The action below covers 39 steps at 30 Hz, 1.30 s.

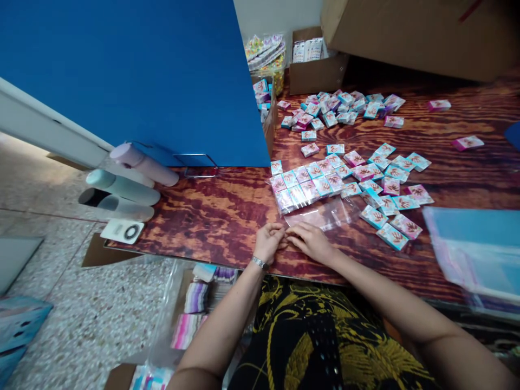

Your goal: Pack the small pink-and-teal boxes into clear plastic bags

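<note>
My left hand [268,241] and my right hand [311,240] meet at the near end of a clear plastic bag [320,214] lying flat on the wood-grain board [211,216]. Both pinch the bag's open edge. The far half of the bag holds several small pink-and-teal boxes [306,184] packed in rows. More of the same boxes [390,184] lie loose to the right of the bag, and another heap [341,105] sits farther back.
A blue panel [142,76] stands at the left. Three pastel tubes [125,184] lie at the board's left edge. Cardboard boxes [314,70] stand at the back. A stack of clear bags [475,249] lies at the right. Packets [195,303] sit on the floor.
</note>
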Tool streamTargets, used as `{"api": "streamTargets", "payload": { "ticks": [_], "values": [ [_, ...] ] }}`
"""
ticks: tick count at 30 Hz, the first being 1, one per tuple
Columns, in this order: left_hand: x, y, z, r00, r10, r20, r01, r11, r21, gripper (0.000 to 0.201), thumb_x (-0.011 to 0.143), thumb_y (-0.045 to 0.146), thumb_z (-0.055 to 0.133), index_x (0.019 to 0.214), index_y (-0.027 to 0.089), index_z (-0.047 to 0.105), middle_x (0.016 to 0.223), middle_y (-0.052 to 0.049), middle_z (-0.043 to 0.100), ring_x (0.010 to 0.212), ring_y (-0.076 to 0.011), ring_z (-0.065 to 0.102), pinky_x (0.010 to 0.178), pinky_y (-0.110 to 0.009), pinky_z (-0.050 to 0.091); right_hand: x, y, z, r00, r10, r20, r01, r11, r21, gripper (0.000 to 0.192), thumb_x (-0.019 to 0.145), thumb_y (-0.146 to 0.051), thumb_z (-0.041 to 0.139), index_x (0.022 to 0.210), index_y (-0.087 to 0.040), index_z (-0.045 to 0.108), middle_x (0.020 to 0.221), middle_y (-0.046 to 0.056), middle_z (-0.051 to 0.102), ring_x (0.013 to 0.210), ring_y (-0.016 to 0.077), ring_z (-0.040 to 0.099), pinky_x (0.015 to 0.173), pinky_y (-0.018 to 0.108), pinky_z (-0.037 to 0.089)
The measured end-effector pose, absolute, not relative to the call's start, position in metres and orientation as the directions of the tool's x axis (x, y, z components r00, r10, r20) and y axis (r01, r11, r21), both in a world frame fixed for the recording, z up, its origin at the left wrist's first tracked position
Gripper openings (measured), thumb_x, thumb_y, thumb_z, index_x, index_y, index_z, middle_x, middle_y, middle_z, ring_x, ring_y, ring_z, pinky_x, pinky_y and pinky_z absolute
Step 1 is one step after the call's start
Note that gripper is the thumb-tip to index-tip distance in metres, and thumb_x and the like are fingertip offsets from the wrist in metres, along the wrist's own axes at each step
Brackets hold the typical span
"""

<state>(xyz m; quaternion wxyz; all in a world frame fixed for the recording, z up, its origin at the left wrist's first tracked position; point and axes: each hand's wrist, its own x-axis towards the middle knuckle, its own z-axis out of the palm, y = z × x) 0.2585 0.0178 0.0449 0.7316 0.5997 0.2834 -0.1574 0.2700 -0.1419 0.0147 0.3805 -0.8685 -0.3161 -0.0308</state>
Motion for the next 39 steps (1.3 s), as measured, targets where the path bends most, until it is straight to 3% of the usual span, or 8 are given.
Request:
{"api": "streamTargets", "payload": {
  "ticks": [9, 15, 23, 27, 34, 39],
  "values": [
    [0.264, 0.022, 0.048, 0.72, 0.075, -0.69, 0.64, 0.314, 0.702, 0.026, 0.069, 0.026, 0.077, 0.083, 0.014, 0.059, 0.062, -0.001, 0.066, 0.05, -0.0101, 0.063, 0.048, -0.019, 0.053, 0.268, -0.136, 0.01, 0.682, 0.562, 0.468, 0.728, -0.585, -0.358, 0.022, 0.096, -0.022, 0.047, 0.097, -0.022, 0.068, 0.085, 0.004, 0.064, 0.078, 0.0151, 0.058, 0.073, 0.028, 0.046],
    [0.264, 0.02, 0.049, 0.71, 0.044, -0.703, 0.654, 0.331, 0.68, 0.029, 0.06, 0.026, 0.083, 0.075, 0.012, 0.063, 0.064, -0.001, 0.065, 0.052, -0.0087, 0.062, 0.048, -0.017, 0.052, 0.269, -0.139, 0.001, 0.623, 0.601, 0.5, 0.775, -0.56, -0.292, 0.018, 0.093, -0.016, 0.051, 0.094, -0.022, 0.067, 0.086, 0.003, 0.064, 0.079, 0.0153, 0.058, 0.072, 0.028, 0.043],
    [0.267, 0.016, 0.042, 0.699, 0.093, -0.709, 0.646, 0.342, 0.682, 0.027, 0.059, 0.018, 0.082, 0.073, 0.013, 0.06, 0.061, 0.001, 0.062, 0.049, -0.0082, 0.06, 0.049, -0.021, 0.054, 0.272, -0.137, 0.003, 0.566, 0.661, 0.494, 0.816, -0.535, -0.219, 0.022, 0.096, -0.019, 0.044, 0.089, -0.021, 0.065, 0.083, 0.003, 0.064, 0.077, 0.0151, 0.057, 0.074, 0.029, 0.043],
    [0.266, 0.016, 0.039, 0.706, 0.097, -0.701, 0.646, 0.317, 0.694, 0.029, 0.06, 0.018, 0.082, 0.077, 0.013, 0.059, 0.059, 0.001, 0.063, 0.045, -0.0077, 0.059, 0.045, -0.018, 0.052, 0.27, -0.139, 0.003, 0.585, 0.671, 0.456, 0.805, -0.545, -0.232, 0.023, 0.098, -0.023, 0.042, 0.091, -0.019, 0.064, 0.079, 0.004, 0.062, 0.073, 0.0159, 0.057, 0.07, 0.029, 0.043],
    [0.267, 0.019, 0.036, 0.745, 0.135, -0.653, 0.604, 0.279, 0.746, 0.028, 0.072, 0.02, 0.077, 0.087, 0.013, 0.054, 0.058, 0.0, 0.063, 0.048, -0.0087, 0.062, 0.046, -0.015, 0.051, 0.254, -0.17, 0.011, 0.678, 0.623, 0.39, 0.735, -0.555, -0.39, 0.022, 0.097, -0.021, 0.042, 0.085, -0.019, 0.061, 0.079, 0.004, 0.062, 0.07, 0.015, 0.057, 0.068, 0.027, 0.045],
    [0.266, 0.022, 0.041, 0.748, 0.101, -0.656, 0.62, 0.248, 0.744, 0.034, 0.071, 0.02, 0.077, 0.092, 0.012, 0.052, 0.06, -0.001, 0.066, 0.049, -0.0106, 0.064, 0.047, -0.017, 0.052, 0.265, -0.168, 0.025, 0.739, 0.513, 0.436, 0.673, -0.567, -0.475, 0.019, 0.096, -0.023, 0.047, 0.105, -0.02, 0.063, 0.096, 0.007, 0.066, 0.091, 0.0177, 0.06, 0.082, 0.03, 0.047]
  ]
}}
